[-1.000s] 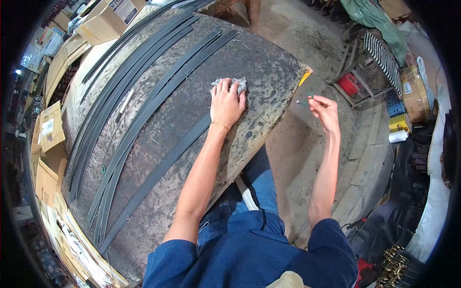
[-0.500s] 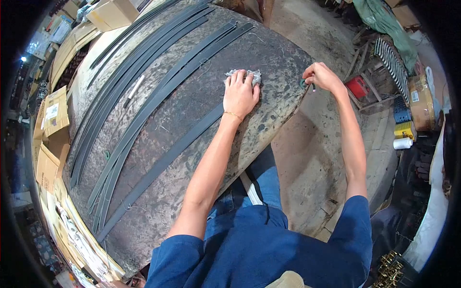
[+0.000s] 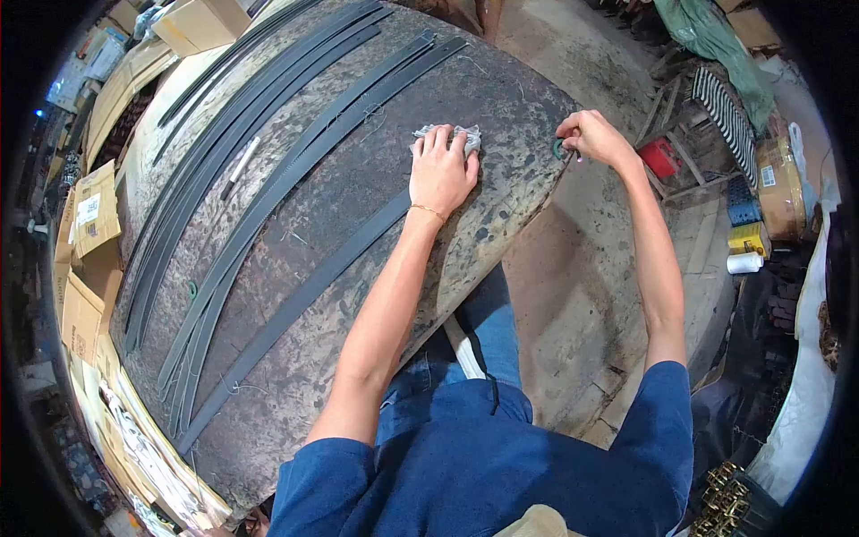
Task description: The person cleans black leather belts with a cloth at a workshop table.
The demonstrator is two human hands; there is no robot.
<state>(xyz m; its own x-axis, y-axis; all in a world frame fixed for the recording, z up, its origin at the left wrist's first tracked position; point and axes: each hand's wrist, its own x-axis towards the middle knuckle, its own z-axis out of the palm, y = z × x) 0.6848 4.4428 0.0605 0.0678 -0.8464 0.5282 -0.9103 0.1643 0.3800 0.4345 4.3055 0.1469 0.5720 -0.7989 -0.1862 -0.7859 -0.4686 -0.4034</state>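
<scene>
My left hand (image 3: 441,174) presses a crumpled grey-white cloth (image 3: 471,138) onto the dark, stained table (image 3: 358,259), its fingers bent over it. Under that hand a dark strap (image 3: 300,309) runs down and left along the tabletop. My right hand (image 3: 589,140) is closed at the table's right corner, pinching a small green ring-like thing (image 3: 559,149). More dark straps (image 3: 259,192) lie in long curved rows on the left part of the table, with a white marker-like stick (image 3: 244,161) among them.
Cardboard boxes (image 3: 93,268) stand along the left edge, another box (image 3: 202,25) at the top left. To the right are a striped chair (image 3: 723,107), a red object (image 3: 659,157), a yellow container (image 3: 749,240) and a white spool (image 3: 744,263). Brass-coloured parts (image 3: 727,501) sit at lower right.
The view has shifted slightly. Both hands keep nearly the same places, my left on the cloth and my right at the corner; more of the green ring now shows.
</scene>
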